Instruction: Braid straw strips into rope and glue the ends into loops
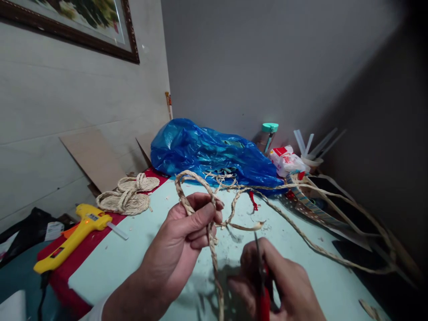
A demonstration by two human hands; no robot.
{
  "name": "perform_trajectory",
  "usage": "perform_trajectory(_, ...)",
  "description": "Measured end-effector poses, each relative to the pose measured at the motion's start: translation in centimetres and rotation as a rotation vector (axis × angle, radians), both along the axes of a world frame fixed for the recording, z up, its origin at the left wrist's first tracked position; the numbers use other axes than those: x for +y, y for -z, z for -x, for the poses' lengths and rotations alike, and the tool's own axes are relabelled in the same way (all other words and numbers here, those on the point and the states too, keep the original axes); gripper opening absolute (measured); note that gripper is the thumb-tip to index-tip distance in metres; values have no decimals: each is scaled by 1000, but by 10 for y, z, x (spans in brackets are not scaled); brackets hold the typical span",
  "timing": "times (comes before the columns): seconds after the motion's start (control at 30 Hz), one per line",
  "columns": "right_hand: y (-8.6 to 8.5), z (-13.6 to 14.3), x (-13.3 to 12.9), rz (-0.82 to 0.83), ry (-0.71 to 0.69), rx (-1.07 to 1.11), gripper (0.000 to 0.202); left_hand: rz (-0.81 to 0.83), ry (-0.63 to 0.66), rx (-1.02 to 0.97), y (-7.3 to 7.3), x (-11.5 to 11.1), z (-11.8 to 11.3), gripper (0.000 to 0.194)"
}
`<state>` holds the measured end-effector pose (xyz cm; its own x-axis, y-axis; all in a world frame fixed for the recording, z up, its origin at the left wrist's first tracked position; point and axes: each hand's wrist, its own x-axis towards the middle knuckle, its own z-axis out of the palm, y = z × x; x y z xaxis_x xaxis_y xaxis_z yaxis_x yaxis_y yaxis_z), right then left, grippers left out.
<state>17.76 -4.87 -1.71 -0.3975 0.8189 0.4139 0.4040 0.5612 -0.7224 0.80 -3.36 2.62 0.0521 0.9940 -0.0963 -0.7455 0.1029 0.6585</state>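
Note:
A braided straw cord [214, 258] is pinched between the thumb and fingers of my left hand [180, 240]. Above the fingers it bends into a loop, and one length hangs down towards the bottom edge of the view. More of the braid, with a loose frayed end, lies just beyond the hand. In my right hand [287, 278], lower and to the right, I grip red-handled scissors [264, 301] with the dark blade pointing up and away from me. The blade tip is near the frayed end; whether they touch I cannot tell.
A yellow glue gun [76, 236] lies at the left on red cloth, near woven straw slippers [125, 200]. A crumpled blue plastic bag [214, 154] fills the back of the pale tabletop [100, 267]. On the right are a patterned box [310, 200] and glue sticks [309, 145] in a cup.

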Motion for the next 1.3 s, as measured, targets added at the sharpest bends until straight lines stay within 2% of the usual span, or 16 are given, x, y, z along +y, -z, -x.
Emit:
perform_trajectory(0.13, -5, -12, 14, -299, 89, -194, 25, -16, 76, 40, 3, -1, -1, 6)
perform_trajectory(0.2, -6, -15, 20, -352, 123, -266, 28, -9, 112, 56, 5, -2, -2, 5)
perform_trajectory(0.3, -5, -16, 23, -317, 130, -314, 29, 6, 139, 65, 6, -3, -5, 4)
perform_trajectory(0.63, -3, -20, 26, -262, 118, -307, 30, 75, 183, 33, 5, -6, -11, 20)
perform_trajectory(0.77, -1, -23, 30, -287, 161, -351, 31, 124, 190, 44, 6, -7, -10, 18)
perform_trajectory(1.03, 0, -23, 31, -298, 137, -337, 25, 126, 264, 94, 11, -9, -12, 12)
perform_trajectory(1.3, -5, -24, 30, -400, 135, -352, 13, 110, 345, 157, 6, -10, -15, 11)
